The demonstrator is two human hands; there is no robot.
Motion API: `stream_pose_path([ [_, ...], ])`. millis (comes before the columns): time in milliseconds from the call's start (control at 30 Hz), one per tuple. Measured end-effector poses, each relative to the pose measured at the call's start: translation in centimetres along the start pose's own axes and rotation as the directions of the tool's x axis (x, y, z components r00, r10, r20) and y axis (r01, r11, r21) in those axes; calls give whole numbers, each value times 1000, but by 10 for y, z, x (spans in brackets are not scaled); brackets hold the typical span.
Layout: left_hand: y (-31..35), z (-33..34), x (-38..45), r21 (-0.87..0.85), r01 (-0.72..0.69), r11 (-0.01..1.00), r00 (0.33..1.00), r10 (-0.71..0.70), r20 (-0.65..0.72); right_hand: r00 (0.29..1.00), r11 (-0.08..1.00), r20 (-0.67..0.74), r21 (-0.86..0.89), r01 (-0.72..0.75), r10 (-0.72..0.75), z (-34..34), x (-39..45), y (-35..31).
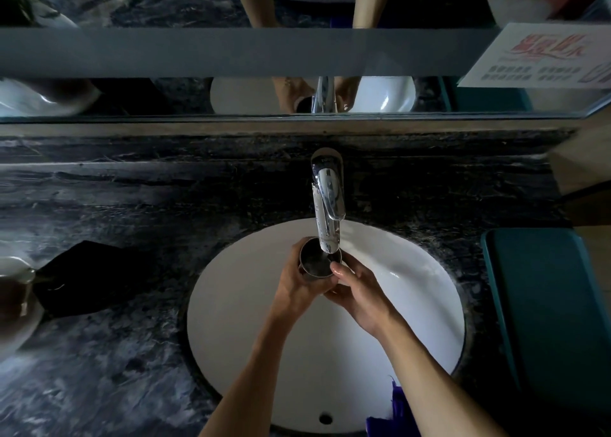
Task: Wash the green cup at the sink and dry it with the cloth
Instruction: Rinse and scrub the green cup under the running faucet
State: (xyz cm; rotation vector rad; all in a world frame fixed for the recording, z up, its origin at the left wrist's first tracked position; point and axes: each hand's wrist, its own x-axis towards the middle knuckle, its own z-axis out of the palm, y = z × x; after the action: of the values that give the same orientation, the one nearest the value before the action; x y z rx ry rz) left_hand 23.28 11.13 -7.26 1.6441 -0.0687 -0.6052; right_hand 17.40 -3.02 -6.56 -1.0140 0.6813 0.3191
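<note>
Your two forearms reached forward over the white sink. Your left hand wrapped its curled fingers round the side of the cup, and your right hand cradled it from the other side, thumb tip laid on the rim. You held the cup upright over the basin, right under the spout of the chrome tap; in that dim light its colour was hard to tell. Off to your left, a dark cloth lay crumpled on the marbled worktop, well apart from the cup. Beyond the tap, the mirror showed your hands reflected.
</note>
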Motion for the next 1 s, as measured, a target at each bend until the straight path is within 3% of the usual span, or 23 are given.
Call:
stream_pose_path([
  [233,-9,1,-2,39,34,999,998,-35,45,996,998,-65,0,69,-69,3,-3,6],
  [367,-7,2,-2,15,35,999,999,-35,19,997,998,-35,-19,61,-62,1,0,8],
  [467,-6,1,1,47,19,999,999,-21,43,988,994,-134,65,87,-78,-3,2,11],
  [567,-6,1,3,48,14,999,999,-16,37,996,997,-46,-9,83,-83,2,-2,6],
  [900,-9,1,3,51,10,999,999,-12,31,986,995,-149,55,88,-79,8,-1,4],
  [1000,-9,0,2,35,18,999,1000,-18,18,992,996,-101,20,84,-82,11,-2,4],
])
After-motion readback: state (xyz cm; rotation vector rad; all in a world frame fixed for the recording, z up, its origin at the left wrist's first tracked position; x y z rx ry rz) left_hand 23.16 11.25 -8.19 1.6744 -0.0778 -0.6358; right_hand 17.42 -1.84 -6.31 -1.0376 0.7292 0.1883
